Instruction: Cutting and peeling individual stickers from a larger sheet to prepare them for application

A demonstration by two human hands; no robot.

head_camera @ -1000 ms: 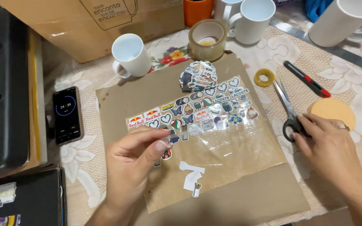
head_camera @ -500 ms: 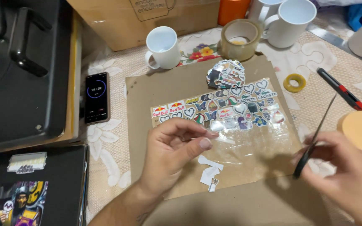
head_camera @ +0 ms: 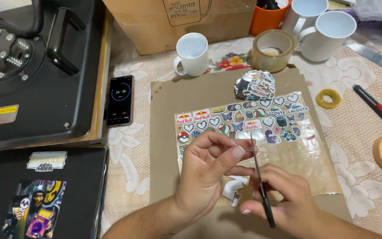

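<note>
Over the sticker sheet [head_camera: 244, 124], right hand [head_camera: 284, 199] grips scissors [head_camera: 259, 181] beside pinching left hand [head_camera: 208, 172].

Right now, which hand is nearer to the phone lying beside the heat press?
Left. The left hand is over the cardboard sheet just right of the phone, pinching a small cutout. The right hand, holding the scissors, sits farther right and lower.

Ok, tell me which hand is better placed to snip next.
Right, probably. The right hand holds the scissors, blades pointing up at the left hand, which pinches something too small to identify beside them.
</note>
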